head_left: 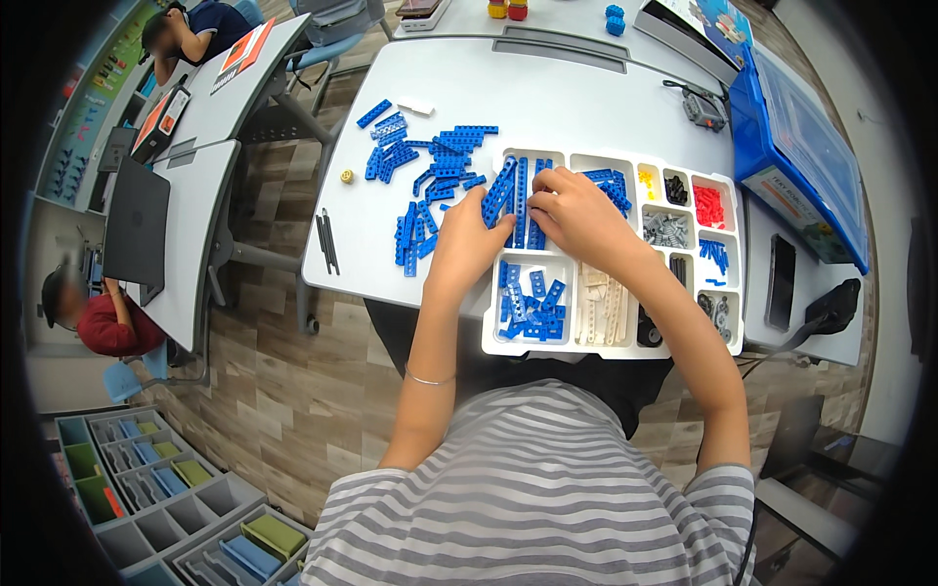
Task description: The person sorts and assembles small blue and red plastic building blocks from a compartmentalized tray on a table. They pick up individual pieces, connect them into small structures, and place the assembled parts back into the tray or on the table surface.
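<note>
A white sorting tray [503,344] lies at the table's front edge, its compartments filled with building parts. Over its upper left compartment, my left hand [465,241] is closed, pinching a long blue studded beam [499,193] that leans at a slant. An upright blue beam [521,200] stands between my two hands. My right hand [583,217] has its fingers curled onto another blue beam [536,235] in the same compartment; its fingertips are partly hidden. Left of the tray, many loose blue beams [445,161] are spread on the table.
Other compartments hold red pieces [708,207], grey pieces [666,230] and cream beams [598,305]. Black rods [327,242] and a yellow round piece [347,177] lie at the left. A blue bin [782,156] and a phone [780,281] are at the right. Two people sit at tables on the left.
</note>
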Demonstrator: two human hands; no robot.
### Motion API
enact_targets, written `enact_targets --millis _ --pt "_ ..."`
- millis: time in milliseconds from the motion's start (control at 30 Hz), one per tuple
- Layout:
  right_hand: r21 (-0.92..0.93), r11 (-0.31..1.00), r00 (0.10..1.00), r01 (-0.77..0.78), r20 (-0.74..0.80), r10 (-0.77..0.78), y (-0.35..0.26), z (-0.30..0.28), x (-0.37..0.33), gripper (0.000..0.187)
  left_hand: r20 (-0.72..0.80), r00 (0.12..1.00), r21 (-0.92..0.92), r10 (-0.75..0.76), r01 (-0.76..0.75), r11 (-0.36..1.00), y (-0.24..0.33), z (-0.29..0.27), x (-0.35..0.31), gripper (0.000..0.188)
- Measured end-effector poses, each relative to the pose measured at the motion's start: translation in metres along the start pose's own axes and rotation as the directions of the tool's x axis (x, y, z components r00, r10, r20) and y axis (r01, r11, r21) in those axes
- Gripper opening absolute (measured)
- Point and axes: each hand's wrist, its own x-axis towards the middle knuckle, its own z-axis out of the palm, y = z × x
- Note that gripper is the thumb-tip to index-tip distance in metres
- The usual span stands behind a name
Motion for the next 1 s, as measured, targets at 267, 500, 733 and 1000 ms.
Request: enact_targets --millis 267,500,733,1000 --pt "-0.067 0.995 0.997 0.069 -0.037 -0.072 0.004 0.011 0.003 0.006 0.036 0.999 -0.002 -0.027 0.027 1.000 -0.003 -0.001 0.002 0.045" --pt "-0.099 0.992 0.997 0.082 -0.004 -0.083 0.008 0.006 0.003 0.006 0.032 0.997 -0.001 -0.065 0.065 0.998 -0.004 0.001 0.000 0.048" --pt "-0.239 0.959 0.974 0.154 0.201 -0.106 0.011 -0.002 0.013 0.013 0.049 0.997 0.018 -0.066 0.065 0.998 -0.004 0.000 0.001 0.047" --pt "-0.108 0.986 0.986 0.125 0.120 -0.112 0.009 0.002 0.019 0.012 0.083 0.994 -0.058 -0.066 0.071 0.996 -0.002 -0.004 0.000 0.045"
